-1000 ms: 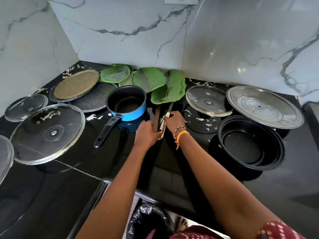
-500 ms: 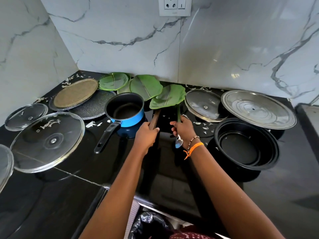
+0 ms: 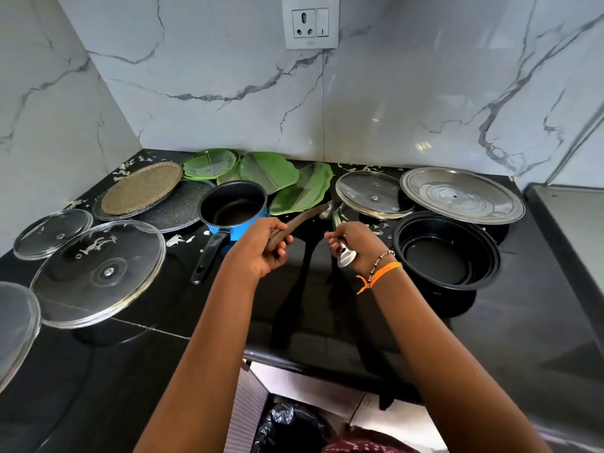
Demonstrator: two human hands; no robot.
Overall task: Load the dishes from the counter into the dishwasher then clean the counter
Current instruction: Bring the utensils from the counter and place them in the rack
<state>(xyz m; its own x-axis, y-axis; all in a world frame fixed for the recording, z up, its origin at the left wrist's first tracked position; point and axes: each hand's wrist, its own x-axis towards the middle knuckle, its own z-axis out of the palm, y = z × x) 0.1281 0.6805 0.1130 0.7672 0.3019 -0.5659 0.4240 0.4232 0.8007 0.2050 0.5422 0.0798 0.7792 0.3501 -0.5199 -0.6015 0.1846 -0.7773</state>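
Note:
My left hand [image 3: 261,248] grips a brown wooden utensil [image 3: 302,219] that slants up to the right above the black counter [image 3: 327,305]. My right hand [image 3: 354,245] grips a metal utensil [image 3: 344,256] whose shiny end sticks out below the fist. Just left of my left hand stands a blue saucepan [image 3: 233,209] with a black handle. Green leaf-shaped plates [image 3: 300,192] lie behind it by the wall. Stacked black pans [image 3: 446,251] sit right of my right hand.
Glass lids [image 3: 98,273] lie at the left, another glass lid [image 3: 372,194] and a steel lid [image 3: 461,194] at the back right. A woven mat [image 3: 142,188] rests on a dark griddle [image 3: 176,210]. White scraps litter the counter. A black bin bag [image 3: 291,426] is below.
Both hands have lifted their utensils off the counter and drawn them back from under the leaf plates. The wooden utensil now slants up to the right. The view has tilted up.

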